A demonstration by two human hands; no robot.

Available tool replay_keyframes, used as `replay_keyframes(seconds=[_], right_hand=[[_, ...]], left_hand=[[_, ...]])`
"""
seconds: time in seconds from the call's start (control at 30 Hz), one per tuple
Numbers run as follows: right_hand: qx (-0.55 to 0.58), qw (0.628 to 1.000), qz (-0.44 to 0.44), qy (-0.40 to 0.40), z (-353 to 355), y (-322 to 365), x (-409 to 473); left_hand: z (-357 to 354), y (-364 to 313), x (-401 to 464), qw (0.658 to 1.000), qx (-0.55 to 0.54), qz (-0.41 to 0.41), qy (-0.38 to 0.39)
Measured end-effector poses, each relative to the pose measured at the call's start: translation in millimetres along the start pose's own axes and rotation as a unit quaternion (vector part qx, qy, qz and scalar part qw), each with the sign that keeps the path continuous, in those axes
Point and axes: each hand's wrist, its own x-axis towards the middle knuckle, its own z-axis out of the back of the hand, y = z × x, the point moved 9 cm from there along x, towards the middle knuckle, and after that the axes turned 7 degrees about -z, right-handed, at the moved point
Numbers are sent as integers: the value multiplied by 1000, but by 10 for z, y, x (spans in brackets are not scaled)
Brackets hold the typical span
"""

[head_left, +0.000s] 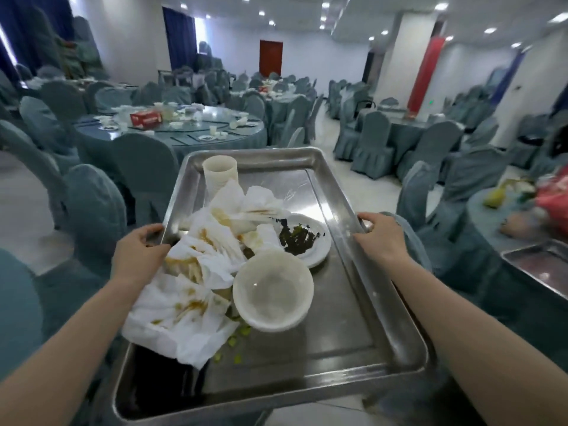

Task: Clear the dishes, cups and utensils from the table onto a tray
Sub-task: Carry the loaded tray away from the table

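I hold a large steel tray (344, 342) level in front of me. My left hand (138, 250) grips its left rim and my right hand (381, 238) grips its right rim. On the tray lie a white bowl (273, 290), a small white plate (307, 241) smeared with dark green scraps, a stack of white cups (219, 173) at the far end, and a heap of stained white napkins (190, 287) spilling over the left edge. Ahead stands a round table (172, 130) with cups, small dishes and chopsticks on it.
Blue-covered chairs (92, 210) ring the tables and stand close on both sides. A red tissue box (146, 117) sits on the round table. A second steel tray (541, 269) rests on a table at the right beside food scraps. A pale floor aisle (325, 133) runs ahead.
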Motion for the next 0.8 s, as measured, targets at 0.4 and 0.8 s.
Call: replay_keyframes(seconds=[0.4,0.8], right_hand=[[41,993,-86,-76,1018,-1380,570],[28,993,-93,-73,967,-1581,2083]], left_hand=[[-1845,-914,258,994,-47,-19,97],[-2992,-1078,1249,991,-81,-22,103]])
